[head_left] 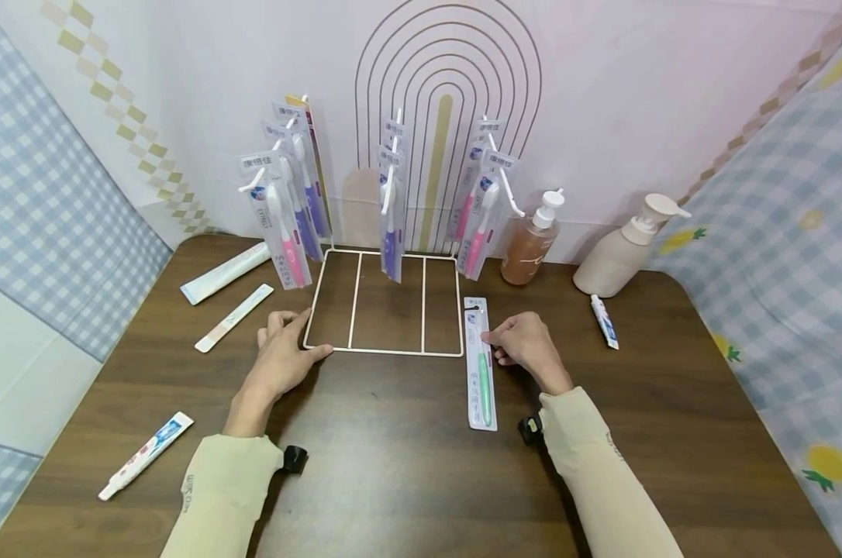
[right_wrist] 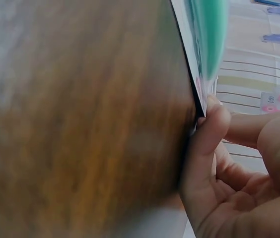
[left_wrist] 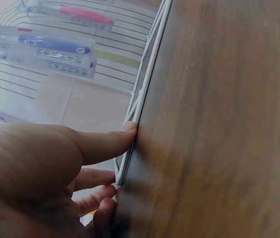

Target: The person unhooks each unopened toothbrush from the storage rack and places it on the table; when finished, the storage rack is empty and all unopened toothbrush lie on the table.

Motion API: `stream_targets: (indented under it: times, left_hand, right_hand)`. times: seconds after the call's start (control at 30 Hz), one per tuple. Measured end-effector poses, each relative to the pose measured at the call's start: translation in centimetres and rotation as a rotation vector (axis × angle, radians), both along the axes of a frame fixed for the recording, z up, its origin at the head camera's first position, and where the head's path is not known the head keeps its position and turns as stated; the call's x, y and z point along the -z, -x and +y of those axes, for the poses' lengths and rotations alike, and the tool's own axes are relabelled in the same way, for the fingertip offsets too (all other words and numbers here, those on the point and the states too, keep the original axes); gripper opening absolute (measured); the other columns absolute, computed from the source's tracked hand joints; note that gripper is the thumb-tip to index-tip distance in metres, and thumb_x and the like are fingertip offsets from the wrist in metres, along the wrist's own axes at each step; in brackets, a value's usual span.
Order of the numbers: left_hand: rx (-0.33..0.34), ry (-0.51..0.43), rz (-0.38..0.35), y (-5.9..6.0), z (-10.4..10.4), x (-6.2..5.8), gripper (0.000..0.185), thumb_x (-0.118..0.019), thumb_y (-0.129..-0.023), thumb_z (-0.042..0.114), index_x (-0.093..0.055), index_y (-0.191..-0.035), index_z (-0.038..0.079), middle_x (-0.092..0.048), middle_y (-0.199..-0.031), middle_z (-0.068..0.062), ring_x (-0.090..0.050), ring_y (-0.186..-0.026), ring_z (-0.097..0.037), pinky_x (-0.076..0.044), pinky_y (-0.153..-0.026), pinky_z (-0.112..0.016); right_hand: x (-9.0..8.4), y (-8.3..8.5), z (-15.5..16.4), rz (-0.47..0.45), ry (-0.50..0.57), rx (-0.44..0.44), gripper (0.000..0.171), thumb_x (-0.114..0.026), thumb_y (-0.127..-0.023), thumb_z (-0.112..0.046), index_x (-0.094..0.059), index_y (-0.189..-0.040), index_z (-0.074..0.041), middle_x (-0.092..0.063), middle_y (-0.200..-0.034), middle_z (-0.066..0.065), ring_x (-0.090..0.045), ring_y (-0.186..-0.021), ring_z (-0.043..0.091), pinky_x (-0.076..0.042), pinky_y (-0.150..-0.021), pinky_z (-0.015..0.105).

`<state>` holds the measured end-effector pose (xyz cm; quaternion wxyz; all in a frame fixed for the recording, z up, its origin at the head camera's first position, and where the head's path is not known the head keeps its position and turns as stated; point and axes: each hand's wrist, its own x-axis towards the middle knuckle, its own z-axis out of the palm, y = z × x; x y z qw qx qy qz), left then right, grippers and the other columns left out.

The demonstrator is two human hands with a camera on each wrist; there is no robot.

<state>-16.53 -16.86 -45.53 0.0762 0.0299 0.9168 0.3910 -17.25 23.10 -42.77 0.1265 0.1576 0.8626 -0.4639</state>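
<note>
A white wire display rack [head_left: 407,353] stands on the table, with packaged toothbrushes hanging from its hooks. My left hand [head_left: 281,353] holds the rack's front left corner; in the left wrist view the thumb [left_wrist: 107,144] lies on the front wire and the fingers bend round the side. To the right of the rack's base, a packaged green toothbrush [head_left: 484,387] lies on the table. Between thumb and index finger, my right hand [head_left: 526,346] pinches its right edge. In the right wrist view the green handle [right_wrist: 212,34] shows above those fingertips.
Left of the rack lie a white tube [head_left: 226,273], a slim white packet [head_left: 234,318] and a toothpaste tube [head_left: 146,456]. An amber pump bottle [head_left: 529,249], a beige pump bottle [head_left: 612,260] and a small toothpaste tube [head_left: 605,322] are at the right. Fabric hangs behind the table.
</note>
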Motion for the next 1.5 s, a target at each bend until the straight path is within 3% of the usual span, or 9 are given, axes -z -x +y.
stream_targets:
  times: [0.2,0.37,0.53,0.73,0.87,0.93,1.23,1.4,1.5]
  left_hand:
    - [-0.002,0.0,-0.003,-0.2,0.0,-0.3,0.086,-0.078,-0.107,0.028,-0.037,-0.176,-0.003,-0.033,-0.168,-0.031,-0.032,-0.137,-0.053,-0.037,-0.121,-0.07]
    - [-0.004,-0.015,-0.012,-0.4,0.1,-0.4,0.087,-0.079,-0.106,0.028,-0.037,-0.175,-0.004,-0.032,-0.167,-0.032,-0.032,-0.136,-0.053,-0.036,-0.12,-0.068]
    - [-0.002,-0.016,-0.005,-0.3,-0.1,0.2,0.086,-0.079,-0.106,0.027,-0.037,-0.175,-0.004,-0.032,-0.168,-0.032,-0.032,-0.136,-0.052,-0.037,-0.119,-0.069]
    - [-0.006,-0.02,0.001,0.1,-0.3,0.7,0.086,-0.08,-0.106,0.028,-0.038,-0.175,-0.002,-0.032,-0.169,-0.032,-0.031,-0.14,-0.053,-0.038,-0.12,-0.07]
    - [-0.007,-0.015,0.009,0.1,-0.3,0.9,0.086,-0.08,-0.106,0.028,-0.039,-0.175,-0.002,-0.033,-0.168,-0.032,-0.032,-0.14,-0.055,-0.038,-0.119,-0.07]
    - [-0.008,-0.012,0.007,0.0,-0.3,0.9,0.086,-0.08,-0.106,0.028,-0.039,-0.175,-0.002,-0.033,-0.168,-0.032,-0.033,-0.14,-0.054,-0.038,-0.119,-0.069]
    - [-0.012,-0.014,0.0,0.0,-0.2,0.3,0.086,-0.08,-0.106,0.027,-0.039,-0.175,-0.002,-0.032,-0.169,-0.032,-0.033,-0.14,-0.056,-0.039,-0.119,-0.071]
    - [-0.007,-0.009,-0.001,0.2,-0.3,0.3,0.086,-0.08,-0.107,0.029,-0.039,-0.175,-0.002,-0.031,-0.17,-0.032,-0.033,-0.141,-0.055,-0.039,-0.119,-0.071]
    - [-0.005,-0.01,-0.01,0.2,-0.2,0.4,0.086,-0.08,-0.107,0.029,-0.038,-0.176,-0.001,-0.029,-0.172,-0.032,-0.032,-0.143,-0.055,-0.039,-0.12,-0.072]
  right_hand:
    - [0.1,-0.2,0.1,0.026,0.005,-0.014,0.02,-0.081,-0.106,-0.012,-0.081,-0.102,0.008,-0.066,-0.072,0.0,-0.062,-0.059,0.006,-0.06,-0.059,0.02]
    - [-0.7,-0.3,0.4,0.082,-0.071,-0.038,0.027,-0.078,-0.11,-0.022,-0.079,-0.106,0.005,-0.068,-0.076,0.002,-0.065,-0.063,0.009,-0.06,-0.061,0.022]
    - [-2.8,0.1,-0.1,0.309,-0.116,-0.02,0.031,-0.073,-0.114,-0.029,-0.079,-0.118,0.001,-0.075,-0.084,0.011,-0.07,-0.066,0.015,-0.057,-0.062,0.024]
    - [-6.5,0.9,-2.1,0.631,-0.012,0.026,0.039,-0.076,-0.113,-0.026,-0.074,-0.141,0.001,-0.078,-0.108,0.021,-0.07,-0.065,0.005,-0.058,-0.06,0.02]
    - [-8.6,1.5,-3.3,0.742,0.05,0.049,0.042,-0.075,-0.113,-0.016,-0.069,-0.15,0.003,-0.069,-0.13,0.022,-0.066,-0.071,-0.001,-0.058,-0.063,0.016]
    - [-9.3,1.8,-3.7,0.775,0.061,0.062,0.04,-0.074,-0.113,-0.013,-0.068,-0.149,0.005,-0.066,-0.132,0.023,-0.065,-0.073,-0.002,-0.057,-0.064,0.014]
    - [-10.6,3.3,-4.7,0.847,0.176,0.095,0.022,-0.073,-0.109,-0.003,-0.077,-0.124,0.013,-0.078,-0.109,0.033,-0.066,-0.069,-0.002,-0.059,-0.069,0.014]
    - [-10.9,3.1,-4.4,0.863,0.214,0.143,0.019,-0.074,-0.109,-0.004,-0.079,-0.117,0.012,-0.076,-0.09,0.012,-0.063,-0.062,0.0,-0.051,-0.055,0.016]
    - [-10.8,2.7,-3.7,0.882,0.244,0.162,0.018,-0.073,-0.111,-0.004,-0.078,-0.117,0.012,-0.071,-0.085,-0.002,-0.063,-0.061,0.001,-0.05,-0.053,0.017]
